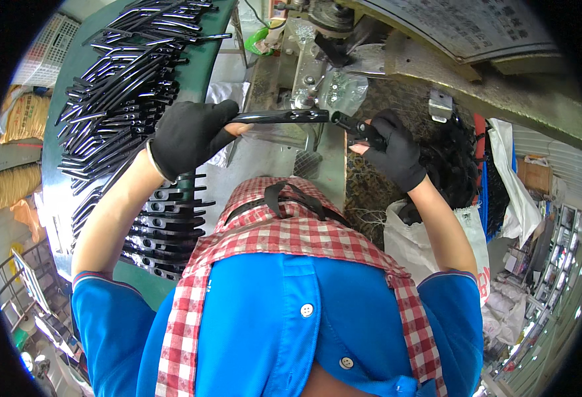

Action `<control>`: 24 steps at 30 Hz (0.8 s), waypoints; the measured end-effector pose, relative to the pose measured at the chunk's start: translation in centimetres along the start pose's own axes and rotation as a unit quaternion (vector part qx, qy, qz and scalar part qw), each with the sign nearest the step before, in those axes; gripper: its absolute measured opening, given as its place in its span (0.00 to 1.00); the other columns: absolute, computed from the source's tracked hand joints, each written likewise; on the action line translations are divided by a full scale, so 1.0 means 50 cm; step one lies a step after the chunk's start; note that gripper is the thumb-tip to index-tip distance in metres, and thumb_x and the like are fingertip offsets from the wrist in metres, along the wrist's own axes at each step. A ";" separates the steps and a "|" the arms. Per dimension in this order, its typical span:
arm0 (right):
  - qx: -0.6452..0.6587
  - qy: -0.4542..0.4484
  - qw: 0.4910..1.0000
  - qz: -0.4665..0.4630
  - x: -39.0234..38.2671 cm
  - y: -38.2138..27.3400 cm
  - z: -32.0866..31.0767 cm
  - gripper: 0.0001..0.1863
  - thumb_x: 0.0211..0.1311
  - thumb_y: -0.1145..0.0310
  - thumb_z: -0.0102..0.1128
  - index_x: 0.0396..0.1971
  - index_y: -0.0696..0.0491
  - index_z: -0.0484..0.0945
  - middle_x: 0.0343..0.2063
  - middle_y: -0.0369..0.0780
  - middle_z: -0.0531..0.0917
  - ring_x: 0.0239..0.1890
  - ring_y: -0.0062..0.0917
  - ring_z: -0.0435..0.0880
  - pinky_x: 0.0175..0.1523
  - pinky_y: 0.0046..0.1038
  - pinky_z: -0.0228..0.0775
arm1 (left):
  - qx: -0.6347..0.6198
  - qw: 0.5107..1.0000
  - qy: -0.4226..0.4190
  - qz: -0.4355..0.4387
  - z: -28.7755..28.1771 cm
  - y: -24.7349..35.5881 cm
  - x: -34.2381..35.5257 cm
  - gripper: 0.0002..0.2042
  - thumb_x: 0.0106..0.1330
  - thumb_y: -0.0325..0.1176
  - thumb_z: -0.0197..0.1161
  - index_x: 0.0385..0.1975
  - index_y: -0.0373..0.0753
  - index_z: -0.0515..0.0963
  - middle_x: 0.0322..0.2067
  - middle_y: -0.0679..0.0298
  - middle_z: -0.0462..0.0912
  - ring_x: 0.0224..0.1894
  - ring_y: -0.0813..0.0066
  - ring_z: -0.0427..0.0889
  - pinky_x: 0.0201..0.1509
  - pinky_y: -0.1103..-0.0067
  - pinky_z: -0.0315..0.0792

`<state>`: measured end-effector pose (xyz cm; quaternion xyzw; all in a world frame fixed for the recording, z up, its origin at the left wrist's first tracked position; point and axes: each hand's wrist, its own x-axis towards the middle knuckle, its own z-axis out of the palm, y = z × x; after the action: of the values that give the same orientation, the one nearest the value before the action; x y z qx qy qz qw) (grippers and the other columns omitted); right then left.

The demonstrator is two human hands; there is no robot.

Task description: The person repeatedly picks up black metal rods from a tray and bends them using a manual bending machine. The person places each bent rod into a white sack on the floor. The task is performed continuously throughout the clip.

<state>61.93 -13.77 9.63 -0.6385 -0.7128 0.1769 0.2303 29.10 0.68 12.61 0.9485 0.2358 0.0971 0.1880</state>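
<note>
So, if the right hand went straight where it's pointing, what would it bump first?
Probably the black tube in the left hand: the black fitting in the right hand points toward its end, though depth is hard to judge.

My left hand (188,135) and right hand (397,149): both in plain black gloves. Tube (281,117) in my left: glossy black. Fitting (364,132) in my right: black too. Rods (125,86): black, on a dark green table (82,56). My apron (291,231): red-and-white check. My shirt (258,304): solid blue, white buttons (307,309). Plastic bag (259,42): bright green.
</note>
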 end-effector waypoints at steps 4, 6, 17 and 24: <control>0.050 -0.024 0.998 0.011 0.015 -0.046 -0.003 0.21 0.47 0.61 0.72 0.39 0.56 0.77 0.28 0.45 0.80 0.29 0.37 0.82 0.36 0.31 0.72 | -0.025 1.000 -0.002 -0.001 -0.002 -0.002 -0.002 0.14 0.65 0.45 0.57 0.30 0.39 0.74 0.14 0.52 0.71 0.19 0.50 0.74 0.22 0.64 0.65; 0.041 -0.029 0.998 0.027 0.021 -0.062 -0.013 0.20 0.46 0.65 0.72 0.38 0.56 0.77 0.24 0.43 0.80 0.25 0.35 0.81 0.33 0.31 0.72 | 0.014 1.000 -0.015 0.005 -0.007 -0.005 -0.007 0.14 0.64 0.46 0.57 0.30 0.39 0.74 0.14 0.53 0.71 0.18 0.51 0.75 0.22 0.64 0.66; -0.080 -0.132 0.988 0.015 0.081 -0.098 -0.033 0.20 0.49 0.50 0.68 0.32 0.51 0.81 0.16 0.43 0.77 0.19 0.36 0.79 0.26 0.32 0.68 | 0.132 0.990 -0.031 0.037 -0.030 -0.013 0.026 0.17 0.66 0.51 0.52 0.29 0.42 0.73 0.14 0.58 0.76 0.19 0.56 0.78 0.21 0.65 0.69; -0.207 -0.007 0.973 -0.097 0.108 -0.104 -0.047 0.22 0.51 0.47 0.65 0.36 0.51 0.80 0.20 0.44 0.79 0.23 0.38 0.80 0.28 0.35 0.69 | 0.066 0.997 0.004 0.039 -0.012 -0.026 0.042 0.12 0.64 0.43 0.58 0.28 0.40 0.72 0.15 0.53 0.72 0.19 0.52 0.76 0.21 0.66 0.67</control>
<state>58.52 -9.16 14.98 -0.5991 -0.7938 0.0064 0.1044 30.24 2.95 12.81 0.9669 0.2054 0.0927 0.1196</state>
